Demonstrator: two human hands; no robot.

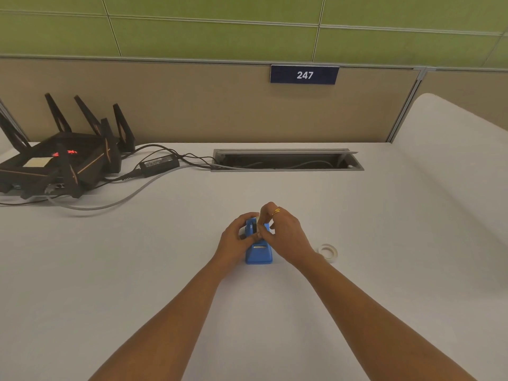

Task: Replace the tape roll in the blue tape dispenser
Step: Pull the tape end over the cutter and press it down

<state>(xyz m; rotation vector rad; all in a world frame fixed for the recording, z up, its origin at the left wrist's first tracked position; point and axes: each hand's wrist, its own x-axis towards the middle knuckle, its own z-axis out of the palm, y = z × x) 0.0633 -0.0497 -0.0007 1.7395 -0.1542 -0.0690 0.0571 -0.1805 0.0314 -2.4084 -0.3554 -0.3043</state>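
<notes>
Head view of a desk station. One blue tape dispenser (259, 253), of smooth moulded plastic with a wedge-shaped base and a slot in its sloping near face, stands upright on the matte white desk (137, 257), near the centre and between the two hands. The left hand (236, 237) grips the dispenser's left side with curled fingers. The right hand (284, 235) curls over its top and right side, thumb and fingertips pinched together at the dark upper opening; what lies between them is too small to tell. One thin gold ring (276, 211) sits on a finger of the right hand. One tape roll (328, 252), a clear glossy ring, lies flat on the desk just right of the right wrist, apart from the dispenser. At far left: one angular black router (60, 160) with several blade-shaped antennas, and one rectangular black power adapter (159, 163) with cables running to one open metal-framed cable tray (286, 169). One dark blue number plate (304, 75) reading 247 hangs on the beige partition (165, 105)
</notes>
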